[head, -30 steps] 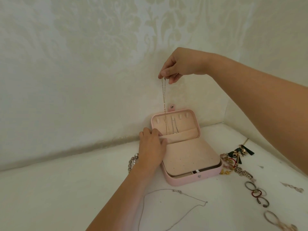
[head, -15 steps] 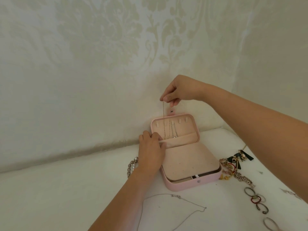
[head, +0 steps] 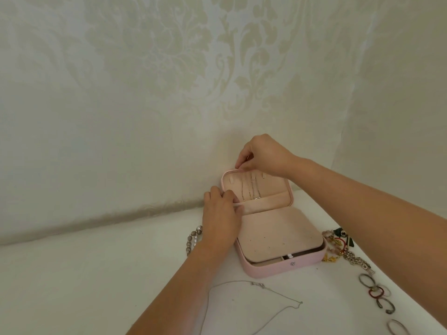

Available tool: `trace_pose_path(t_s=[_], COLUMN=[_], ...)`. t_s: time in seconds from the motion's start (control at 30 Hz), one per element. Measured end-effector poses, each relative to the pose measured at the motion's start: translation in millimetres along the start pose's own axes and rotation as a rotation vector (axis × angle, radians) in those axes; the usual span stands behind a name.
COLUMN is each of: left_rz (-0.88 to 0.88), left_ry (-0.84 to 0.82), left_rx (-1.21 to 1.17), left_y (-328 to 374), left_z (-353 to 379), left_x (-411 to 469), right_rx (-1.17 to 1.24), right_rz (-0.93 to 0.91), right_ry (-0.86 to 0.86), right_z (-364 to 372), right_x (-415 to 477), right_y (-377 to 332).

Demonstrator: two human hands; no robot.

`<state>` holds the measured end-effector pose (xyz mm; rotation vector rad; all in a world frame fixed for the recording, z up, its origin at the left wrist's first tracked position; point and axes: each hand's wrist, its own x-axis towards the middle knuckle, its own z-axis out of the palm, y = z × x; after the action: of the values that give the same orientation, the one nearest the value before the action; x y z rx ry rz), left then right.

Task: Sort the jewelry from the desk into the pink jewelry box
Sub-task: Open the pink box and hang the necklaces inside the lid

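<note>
The pink jewelry box [head: 285, 265] stands open on the white desk, its lid upright against the wall. Thin chains [head: 250, 191] hang inside the lid and drop into its fabric pocket. My right hand [head: 262, 157] is at the lid's top rim and pinches the top end of a thin chain there. My left hand [head: 221, 212] holds the left end of the pocket's edge, thumb and fingers curled on it. A beige padded insert [head: 278, 234] covers the box's base.
A silver necklace [head: 254, 301] lies loose in front of the box. A beaded bracelet [head: 192, 239] lies left of my left wrist. To the right sit a tangle of jewelry [head: 338, 245] and several rings [head: 377, 292]. Patterned walls close in behind and on the right.
My right hand has come down from high above the box to the lid's top rim, lowering the thin chain into the lid. My left hand has stayed on the pocket.
</note>
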<state>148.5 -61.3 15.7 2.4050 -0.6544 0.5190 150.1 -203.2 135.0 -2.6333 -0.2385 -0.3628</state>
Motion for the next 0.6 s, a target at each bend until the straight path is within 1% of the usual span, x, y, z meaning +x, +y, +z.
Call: trace_pose_path(t_s=[0.07,0.17,0.37,0.47,0.53,0.6], left_rz=[-0.002,-0.001,0.015,0.027,0.029,0.032], left_ry=[-0.004,-0.002,0.012,0.019,0.031,0.037], left_rx=[-0.004,-0.009,-0.016,-0.004,-0.005,-0.006], left_y=[0.2,0.4,-0.2,-0.7,-1.0,-0.9], left_z=[-0.5,-0.6,-0.5,-0.1,0.3,0.3], left_x=[0.2,-0.2,0.0,0.5,0.9,0.9], right_rx=[-0.034,-0.094,-0.283,-0.197,-0.076,-0.021], right_rz=[-0.055,-0.083,-0.144,-0.144,-0.124,-0.093], right_ry=[-0.006,0.006,0.136,0.191,0.196,0.181], right_z=[7.7,16.7,34.5,41.2,43.2,43.5], right_x=[-2.5,-5.2,-10.9,-11.0,-9.1,-8.3], right_y=[4.2,10.7,20.9,25.4,27.1,27.3])
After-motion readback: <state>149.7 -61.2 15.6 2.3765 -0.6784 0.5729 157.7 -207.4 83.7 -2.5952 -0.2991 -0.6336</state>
